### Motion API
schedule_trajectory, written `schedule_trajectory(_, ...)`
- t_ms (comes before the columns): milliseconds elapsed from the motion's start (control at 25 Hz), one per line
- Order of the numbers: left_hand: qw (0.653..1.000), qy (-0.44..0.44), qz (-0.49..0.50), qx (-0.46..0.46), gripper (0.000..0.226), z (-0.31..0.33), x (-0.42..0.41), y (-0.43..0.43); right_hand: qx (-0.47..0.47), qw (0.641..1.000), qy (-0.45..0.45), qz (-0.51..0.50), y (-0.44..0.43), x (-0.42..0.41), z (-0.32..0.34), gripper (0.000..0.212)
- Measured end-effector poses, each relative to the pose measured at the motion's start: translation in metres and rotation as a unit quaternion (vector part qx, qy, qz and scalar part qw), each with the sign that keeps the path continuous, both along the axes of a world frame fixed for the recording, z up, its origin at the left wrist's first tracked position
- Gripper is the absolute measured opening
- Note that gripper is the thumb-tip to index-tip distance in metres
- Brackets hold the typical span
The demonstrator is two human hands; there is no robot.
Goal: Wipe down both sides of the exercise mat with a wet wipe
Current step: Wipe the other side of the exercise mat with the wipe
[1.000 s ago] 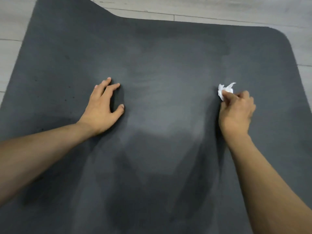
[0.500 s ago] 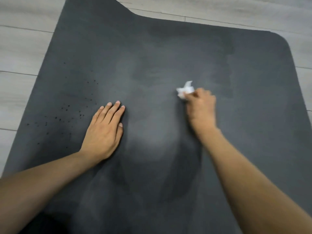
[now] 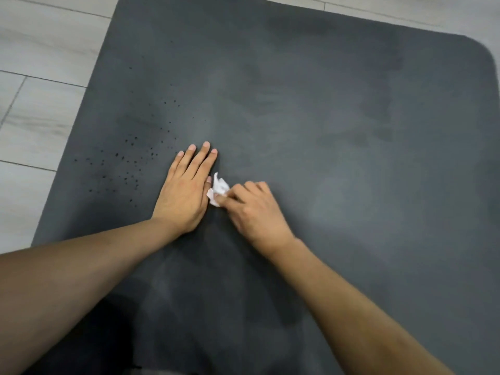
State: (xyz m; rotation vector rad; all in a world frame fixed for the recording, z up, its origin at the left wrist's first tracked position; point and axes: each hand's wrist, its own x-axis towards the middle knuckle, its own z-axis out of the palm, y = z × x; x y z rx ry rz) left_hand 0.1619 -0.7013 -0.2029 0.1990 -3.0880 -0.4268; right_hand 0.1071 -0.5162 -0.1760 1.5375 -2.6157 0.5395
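Pale plank floor (image 3: pixel 40 44), showing to the left of and beyond both grips. Spread flat over it and filling most of the view, a dark grey exercise mat (image 3: pixel 324 117), mottled with lighter and darker patches, its rounded corner far off to the right of the right grip.

Two bare forearms reaching in from the near edge: left forearm (image 3: pixel 81 280), right forearm (image 3: pixel 351 301).

Left grip (image 3: pixel 186 190) flat, palm down on the mat, fingers straight and close together, holding nothing. Just to its right, right grip (image 3: pixel 257 209), slightly blurred, fingers curled and pinching a crumpled white wet wipe (image 3: pixel 219 189) down on the mat. Wipe between the two grips, close against the left grip's thumb side, poking out ahead of the right grip's knuckles.

Scatter of small black specks (image 3: pixel 127 163) on the mat, left of the left grip and a little beyond it, toward the mat's left edge.
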Motion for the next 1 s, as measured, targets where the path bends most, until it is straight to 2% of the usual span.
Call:
schedule_trajectory(40,1.0,0.002,0.002,-0.003,0.059,0.0,-0.001,0.001,0.004,0.998,0.047,-0.03,0.015,-0.027,-0.003,0.022)
schedule_trajectory(120,1.0,0.008,0.01,-0.018,0.057,-0.001,-0.001,0.003,0.017,0.978,0.08,-0.191,0.054,-0.09,-0.006,0.022)
schedule_trajectory(200,1.0,0.011,0.019,-0.022,0.057,0.0,-0.001,0.006,0.054,0.936,0.032,-0.346,0.091,-0.136,0.001,0.028)
schedule_trajectory(280,0.999,0.014,0.02,-0.026,0.057,0.001,-0.002,0.008,0.059,0.901,-0.008,-0.429,0.09,-0.14,0.002,0.033)
schedule_trajectory(360,0.999,0.019,0.024,-0.031,0.057,0.001,-0.002,0.009,0.016,0.905,-0.014,-0.424,0.069,-0.11,0.002,0.035)
schedule_trajectory(440,0.999,0.026,0.026,-0.031,0.057,0.0,-0.001,0.01,-0.012,0.946,-0.021,-0.324,0.055,-0.063,-0.002,0.025)
schedule_trajectory(520,0.999,0.028,0.021,-0.025,0.056,0.001,-0.001,0.009,-0.012,0.968,-0.061,-0.243,0.055,-0.032,-0.003,0.019)
schedule_trajectory(640,0.999,0.024,0.022,-0.029,0.057,0.003,-0.001,0.01,0.006,0.961,-0.148,-0.235,0.057,-0.056,0.019,0.02)
schedule_trajectory(760,0.999,0.014,0.036,-0.033,0.059,0.005,-0.003,0.011,0.011,0.953,-0.171,-0.25,0.06,-0.077,0.026,0.025)
schedule_trajectory(920,0.999,0.009,0.041,-0.03,0.06,0.004,-0.005,0.012,0.01,0.953,-0.025,-0.303,0.084,-0.084,0.003,0.006)
schedule_trajectory(1000,0.999,0.006,0.037,-0.034,0.061,0.005,-0.008,0.009,0.008,0.955,-0.008,-0.295,0.083,-0.084,-0.004,0.005)
